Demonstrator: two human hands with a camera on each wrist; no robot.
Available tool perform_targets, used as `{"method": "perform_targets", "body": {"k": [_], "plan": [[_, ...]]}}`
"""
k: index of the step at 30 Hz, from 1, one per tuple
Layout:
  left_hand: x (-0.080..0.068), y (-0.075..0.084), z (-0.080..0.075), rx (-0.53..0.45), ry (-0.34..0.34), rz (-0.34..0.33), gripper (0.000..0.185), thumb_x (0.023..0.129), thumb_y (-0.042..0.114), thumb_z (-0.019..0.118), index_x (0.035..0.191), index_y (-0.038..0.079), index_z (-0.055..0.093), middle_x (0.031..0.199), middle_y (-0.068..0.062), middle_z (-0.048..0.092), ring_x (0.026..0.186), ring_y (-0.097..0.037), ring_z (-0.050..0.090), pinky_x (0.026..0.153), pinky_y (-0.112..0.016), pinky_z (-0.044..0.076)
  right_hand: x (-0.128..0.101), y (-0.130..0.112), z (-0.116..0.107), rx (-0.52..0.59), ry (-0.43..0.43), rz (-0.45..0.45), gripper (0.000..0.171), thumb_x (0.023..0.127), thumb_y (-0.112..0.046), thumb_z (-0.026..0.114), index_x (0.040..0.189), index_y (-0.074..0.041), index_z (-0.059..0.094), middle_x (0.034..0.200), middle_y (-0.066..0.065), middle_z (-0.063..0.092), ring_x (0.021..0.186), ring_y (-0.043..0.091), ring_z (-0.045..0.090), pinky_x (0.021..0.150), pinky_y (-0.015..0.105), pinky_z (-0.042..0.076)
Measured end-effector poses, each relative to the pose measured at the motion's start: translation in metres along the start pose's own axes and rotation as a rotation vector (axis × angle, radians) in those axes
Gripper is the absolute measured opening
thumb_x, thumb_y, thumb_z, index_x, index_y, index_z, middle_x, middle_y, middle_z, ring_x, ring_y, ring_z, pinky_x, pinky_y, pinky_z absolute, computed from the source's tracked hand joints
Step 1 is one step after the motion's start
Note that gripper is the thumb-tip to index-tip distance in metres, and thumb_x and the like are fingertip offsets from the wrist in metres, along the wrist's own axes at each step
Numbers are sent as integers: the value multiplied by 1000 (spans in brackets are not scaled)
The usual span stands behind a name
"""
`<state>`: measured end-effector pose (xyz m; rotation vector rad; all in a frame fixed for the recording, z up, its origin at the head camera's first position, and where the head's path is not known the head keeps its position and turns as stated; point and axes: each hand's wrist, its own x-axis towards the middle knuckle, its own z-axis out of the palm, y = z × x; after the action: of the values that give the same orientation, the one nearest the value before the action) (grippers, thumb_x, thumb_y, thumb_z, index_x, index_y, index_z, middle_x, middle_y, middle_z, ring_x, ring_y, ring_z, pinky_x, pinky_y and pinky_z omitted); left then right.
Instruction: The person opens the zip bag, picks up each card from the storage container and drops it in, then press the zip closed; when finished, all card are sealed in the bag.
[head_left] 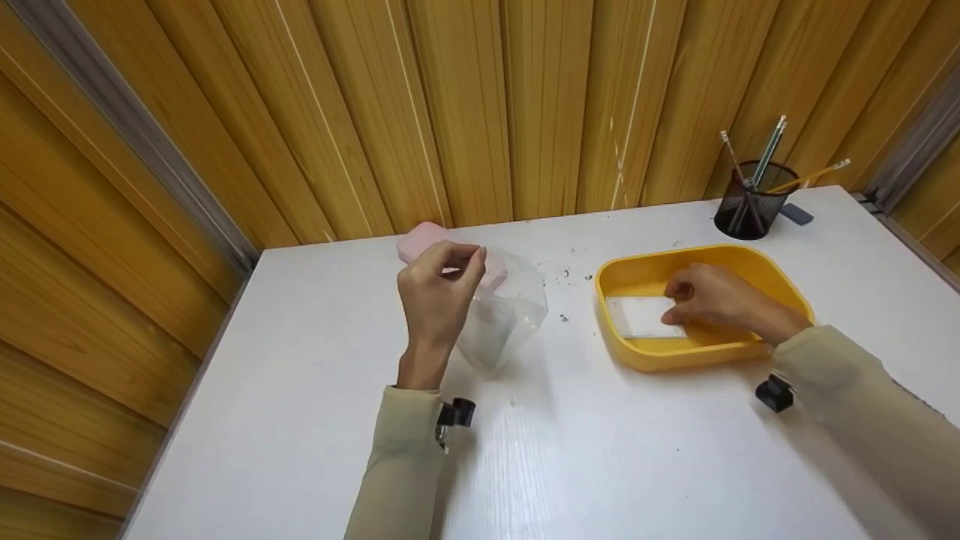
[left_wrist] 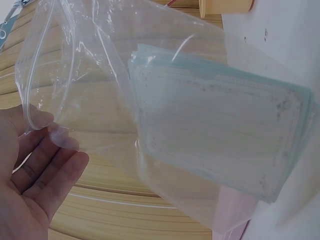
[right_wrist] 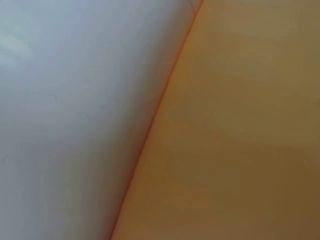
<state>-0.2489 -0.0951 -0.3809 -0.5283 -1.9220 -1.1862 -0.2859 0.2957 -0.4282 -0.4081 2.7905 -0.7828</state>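
My left hand (head_left: pixel 435 296) pinches the rim of a clear zip-lock bag (head_left: pixel 529 296) between thumb and fingers, and the bag hangs down over the table. Through its plastic in the left wrist view shows a stack of pale cards (left_wrist: pixel 215 125) with a decorated border. Inside a yellow tray (head_left: pixel 652 364), my right hand (head_left: pixel 712 300) has its thumb and fingers curled at the right end of some white cards (head_left: pixel 637 316) lying on the tray floor. The right wrist view holds only the tray's side (right_wrist: pixel 240 125) and white tabletop, without the hand.
Behind the bag lies a pink box-like object (head_left: pixel 421 238), partly covered by hand and bag. A black mesh cup (head_left: pixel 754 206) with several pencils stands at the back right beside a dark eraser-like block (head_left: pixel 796 214). Small dark bits (head_left: pixel 566 274) lie between bag and tray.
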Motion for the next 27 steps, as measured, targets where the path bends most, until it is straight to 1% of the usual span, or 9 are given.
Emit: {"method": "perform_targets", "body": {"k": [4, 6, 11, 15, 18, 21, 27], "plan": [[0, 0, 0, -6, 4, 9, 4, 91, -1, 80, 88, 0, 78, 85, -9, 77, 75, -20, 76, 68, -28, 63, 0, 2, 0, -16, 23, -31, 40, 87, -20, 91, 108, 7, 70, 98, 13, 69, 89, 30, 57, 85, 45, 53], [0, 0, 0, -10, 5, 9, 4, 90, -2, 80, 88, 1, 78, 86, -8, 77, 75, -19, 75, 67, -27, 63, 0, 2, 0, -9, 29, -27, 40, 86, -19, 91, 107, 6, 67, 97, 13, 67, 88, 29, 57, 83, 43, 52], [1, 0, 0, -17, -4, -2, 3, 92, 0, 79, 89, 0, 78, 86, -9, 77, 76, -19, 75, 68, -26, 63, -2, 1, -2, 16, 32, 26, 38, 87, -17, 90, 104, 2, 61, 95, 12, 63, 87, 29, 54, 76, 38, 48], [1, 0, 0, -20, -10, -8, 5, 93, 3, 79, 90, -1, 77, 87, -9, 78, 76, -19, 75, 69, -25, 63, -2, -3, -7, 31, 27, 61, 34, 90, -16, 88, 101, -1, 60, 92, 11, 59, 87, 29, 53, 72, 34, 46], [1, 0, -1, -24, -11, -12, 6, 94, 4, 79, 90, -1, 77, 87, -9, 78, 77, -19, 75, 69, -25, 63, -2, -5, -11, 35, 33, 50, 30, 90, -14, 87, 100, -1, 61, 93, 10, 60, 87, 28, 54, 71, 31, 47], [1, 0, -1, -23, -13, -20, 5, 93, 4, 79, 91, -1, 78, 88, -9, 78, 77, -19, 75, 70, -26, 63, -3, -6, -15, 38, 48, 14, 25, 91, -10, 85, 100, 0, 64, 93, 10, 64, 86, 28, 56, 71, 28, 49], [0, 0, -1, -8, -16, -27, 5, 93, 4, 79, 92, 0, 79, 87, -8, 78, 76, -18, 75, 70, -26, 63, -6, -7, -19, 70, 74, -22, 21, 94, -4, 80, 105, 3, 63, 96, 12, 68, 88, 28, 59, 68, 20, 50]]}}
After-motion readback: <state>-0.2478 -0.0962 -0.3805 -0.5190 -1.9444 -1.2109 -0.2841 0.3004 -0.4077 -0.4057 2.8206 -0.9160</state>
